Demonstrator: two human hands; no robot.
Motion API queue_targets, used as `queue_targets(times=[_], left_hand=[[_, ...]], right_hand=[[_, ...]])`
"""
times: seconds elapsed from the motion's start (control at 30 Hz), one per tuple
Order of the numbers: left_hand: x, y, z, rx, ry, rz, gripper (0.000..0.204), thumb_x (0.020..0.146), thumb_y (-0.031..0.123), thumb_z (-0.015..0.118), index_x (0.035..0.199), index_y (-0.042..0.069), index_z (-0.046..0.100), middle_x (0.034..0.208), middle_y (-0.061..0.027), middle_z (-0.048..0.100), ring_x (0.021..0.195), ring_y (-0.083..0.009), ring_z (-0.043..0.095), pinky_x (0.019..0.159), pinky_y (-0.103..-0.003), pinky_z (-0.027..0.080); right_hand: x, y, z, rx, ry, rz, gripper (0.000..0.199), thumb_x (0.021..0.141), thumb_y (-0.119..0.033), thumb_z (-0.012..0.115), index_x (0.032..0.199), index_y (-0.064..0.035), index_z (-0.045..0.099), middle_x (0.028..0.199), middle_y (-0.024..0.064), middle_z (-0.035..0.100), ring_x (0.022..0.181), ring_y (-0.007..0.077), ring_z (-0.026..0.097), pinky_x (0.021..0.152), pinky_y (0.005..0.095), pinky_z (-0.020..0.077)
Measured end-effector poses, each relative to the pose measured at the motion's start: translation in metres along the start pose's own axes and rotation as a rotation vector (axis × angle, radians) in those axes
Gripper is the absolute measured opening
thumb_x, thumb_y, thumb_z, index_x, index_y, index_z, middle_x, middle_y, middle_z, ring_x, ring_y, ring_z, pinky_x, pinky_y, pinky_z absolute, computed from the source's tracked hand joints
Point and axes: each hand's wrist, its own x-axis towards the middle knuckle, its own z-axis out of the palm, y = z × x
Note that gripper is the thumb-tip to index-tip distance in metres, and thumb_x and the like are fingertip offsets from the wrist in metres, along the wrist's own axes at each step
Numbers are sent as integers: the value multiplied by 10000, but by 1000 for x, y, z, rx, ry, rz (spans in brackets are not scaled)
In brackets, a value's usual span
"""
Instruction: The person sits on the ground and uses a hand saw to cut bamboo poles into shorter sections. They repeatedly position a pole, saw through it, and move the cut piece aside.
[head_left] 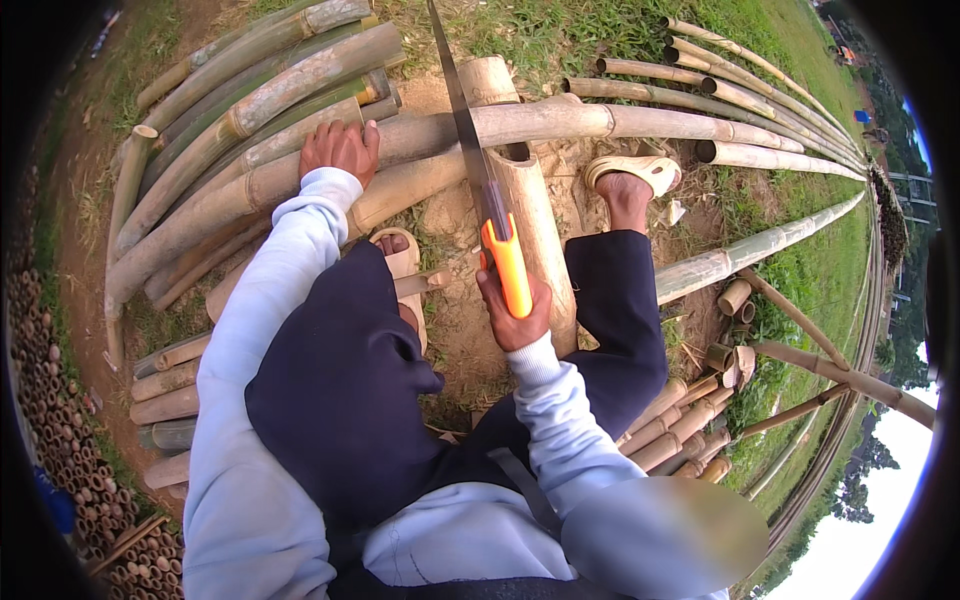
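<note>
Bamboo pole (pixel 550 121): our left hand (pixel 340 152) lies open atop it; our right hand (pixel 522 328) clenches the saw (pixel 476 168) crossing it. Should our left slacken, pole could roll.

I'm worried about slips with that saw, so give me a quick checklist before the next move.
1. Saw grip: ok; the right hand is closed around its orange handle.
2. Left hand clear of the blade: ok; it rests on the bamboo pole, left of the blade with a gap between.
3. Blade seated in a cut: cannot tell; it hides that spot on the pole.
4. Pole firm on the short bamboo log by the blade: cannot tell; their contact is unclear.
5. Protective gear: not ok, I'd judge; bare hands and open sandals.
</note>
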Motion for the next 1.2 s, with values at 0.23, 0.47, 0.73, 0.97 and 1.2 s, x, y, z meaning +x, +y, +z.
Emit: queue_targets(times=[0.23, 0.47, 0.73, 0.97, 1.2], left_hand=[[-12, -6, 7, 10, 9, -27, 458, 1055, 382, 448, 992, 60, 767, 996, -155, 734, 1011, -350, 671, 931, -475, 506], [-1, 7, 1, -11, -8, 12, 468, 1060, 389, 442, 994, 59, 767, 1016, -168, 733, 1028, -354, 672, 944, -474, 508], [-11, -5, 7, -4, 8, -23, 475, 1056, 402, 452, 991, 54, 768, 1023, -162, 739, 1018, -354, 677, 937, -478, 517], [-2, 5, 8, -7, 30, 11, 482, 1057, 401, 440, 1003, 50, 766, 1028, -167, 740, 1023, -363, 675, 935, -479, 521], [-5, -7, 5, -7, 31, -17, 474, 1040, 405, 470, 960, 55, 782, 1008, -177, 748, 1025, -350, 678, 947, -470, 507]], right_hand=[[-131, -23, -59, -185, -57, 74, 222, 895, -23, 721, 1111, 30, 724, 694, 61, 620, 614, 113, 589, 653, 273, 511], [57, -8, 13, -16, -26, -79, 218, 952, -122, 753, 832, 22, 641, 648, 26, 584, 603, 96, 498, 563, 310, 432], [-153, -21, -55, -129, 0, 45, 60, 892, -12, 722, 947, 12, 716, 657, 70, 617, 570, 149, 577, 599, 292, 491], [-94, 31, -14, -213, -55, -62, 212, 923, -74, 747, 782, 9, 611, 588, 112, 518, 482, 220, 491, 517, 359, 427], [-138, -27, -77, -186, -79, 28, 105, 896, -33, 741, 975, 21, 697, 666, 100, 620, 548, 204, 570, 590, 318, 495]])
